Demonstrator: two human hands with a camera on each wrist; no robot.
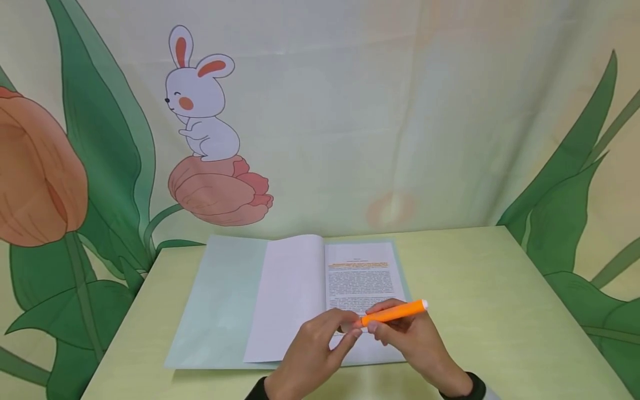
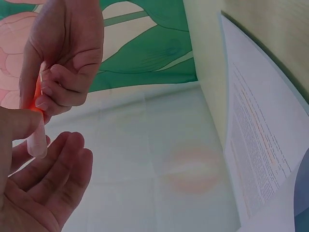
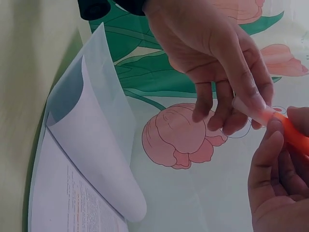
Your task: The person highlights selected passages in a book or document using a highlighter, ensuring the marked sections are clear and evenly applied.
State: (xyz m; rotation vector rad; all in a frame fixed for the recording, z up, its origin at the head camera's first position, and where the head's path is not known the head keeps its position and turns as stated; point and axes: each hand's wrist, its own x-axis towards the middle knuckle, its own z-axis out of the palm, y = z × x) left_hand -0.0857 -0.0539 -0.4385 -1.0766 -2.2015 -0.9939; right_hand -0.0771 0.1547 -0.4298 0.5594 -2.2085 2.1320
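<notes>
- Pale yellow-green surface (image 1: pixel 500 311): it fills the lower half of the head view, in front of a printed fabric backdrop (image 1: pixel 350 111) with a white rabbit and pink tulips.
- Open booklet with pale green cover and white pages (image 1: pixel 290 300): it lies flat at lower centre of the head view. The left page is blank. The right page carries printed text, and the top lines are marked in orange.
- Right hand (image 1: pixel 420 344): lower centre-right of the head view, above the bottom of the printed page. Its fingers (image 2: pixel 63 82) are curled round the barrel of the marker and grip it.
- Left hand (image 1: pixel 315 350): lower centre, just left of the right hand, almost touching it. Its thumb and forefinger (image 3: pixel 251 96) pinch the translucent end piece; the other fingers hang loosely curved.
- Slim orange plastic highlighter marker with a white end (image 1: pixel 395 312): it is held between both hands above the booklet, clear of the page.
  - Long axis: it runs from lower left to upper right in the head view, with the white end at upper right, free beyond the right hand.
  - Relation to the fingers: the barrel lies inside the right-hand grip. The lower-left end points straight into the left fingertips.
- Translucent cap-like end piece (image 3: pixel 253 112): it sits on the lower-left end of the marker, in line with the barrel. Whether it is fully seated cannot be told.
</notes>
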